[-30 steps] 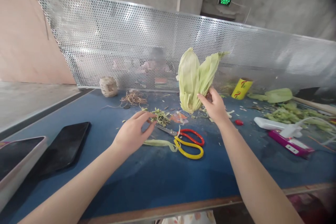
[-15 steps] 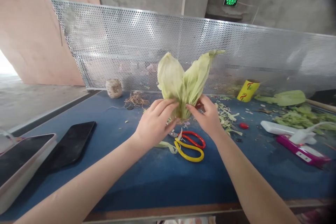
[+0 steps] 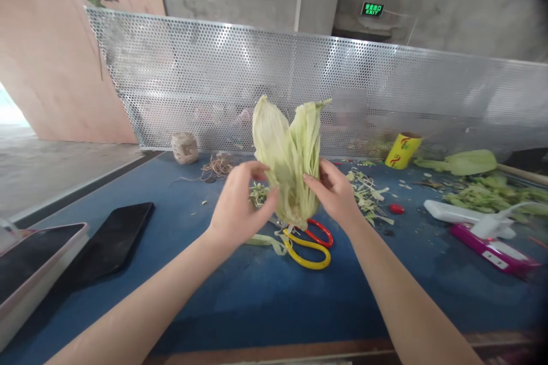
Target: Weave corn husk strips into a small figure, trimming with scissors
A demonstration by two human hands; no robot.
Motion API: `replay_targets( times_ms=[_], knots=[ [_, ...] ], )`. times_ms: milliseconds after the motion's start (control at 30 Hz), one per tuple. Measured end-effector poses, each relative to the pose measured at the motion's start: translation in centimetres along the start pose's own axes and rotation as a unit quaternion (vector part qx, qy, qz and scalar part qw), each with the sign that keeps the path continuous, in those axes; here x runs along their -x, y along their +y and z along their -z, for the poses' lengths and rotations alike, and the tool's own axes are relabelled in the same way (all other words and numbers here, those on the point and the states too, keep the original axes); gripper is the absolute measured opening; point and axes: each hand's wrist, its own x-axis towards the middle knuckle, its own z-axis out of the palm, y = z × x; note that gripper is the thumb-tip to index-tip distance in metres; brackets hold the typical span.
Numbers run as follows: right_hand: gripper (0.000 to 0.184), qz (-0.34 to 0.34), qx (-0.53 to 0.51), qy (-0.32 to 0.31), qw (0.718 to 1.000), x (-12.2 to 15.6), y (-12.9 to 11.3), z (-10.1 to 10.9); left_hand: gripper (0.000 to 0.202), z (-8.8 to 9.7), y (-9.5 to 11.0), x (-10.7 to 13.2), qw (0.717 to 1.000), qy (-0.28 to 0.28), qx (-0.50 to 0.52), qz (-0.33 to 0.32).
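A bundle of pale green corn husks (image 3: 295, 159) stands upright in the air, its two broad leaves fanning apart at the top. My right hand (image 3: 336, 191) pinches its right side, thumb in front and fingers behind. On the left, my left hand (image 3: 240, 202) is open, thumb and fingers apart, with the fingertips close to the husk's left edge; whether they touch it I cannot tell. Beneath the bundle lie scissors (image 3: 310, 262) with one yellow and one red handle, their blades mostly hidden. A strip of husk (image 3: 265, 240) rests beside them.
Two dark phones (image 3: 111, 239) lie at the left. Toward the back are a twine roll (image 3: 185, 148), tangled string (image 3: 218, 166) and a yellow tube (image 3: 402, 150). Husk scraps (image 3: 368, 194), a red piece (image 3: 397, 209) and a purple power strip (image 3: 492, 248) occupy the right. Perforated metal panel (image 3: 205, 80) stands behind.
My left hand has come off the base of the husks and its fingers have spread. The bundle has dropped slightly and narrowed, while my right hand keeps its pinch.
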Motion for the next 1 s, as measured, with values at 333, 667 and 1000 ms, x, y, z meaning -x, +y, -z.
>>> replay_targets(
  times_ms=[333, 667, 1000],
  knots=[
    [0.017, -0.053, 0.037, -0.06, 0.996, 0.3, 0.3, -0.5, 0.019, 1.5, -1.4, -0.8, 0.973, 0.134, 0.08, 0.169],
    [0.016, -0.018, 0.064, -0.072, 0.995, 0.5, 0.8, -0.9, 0.025, 1.1, -1.5, -0.7, 0.932, 0.038, 0.3, 0.2],
    [0.018, -0.138, -0.027, 0.11, 0.984, -0.7, 2.3, -0.3, 0.021, 1.2, -1.2, -0.4, 0.925, 0.045, 0.349, 0.146]
  ],
)
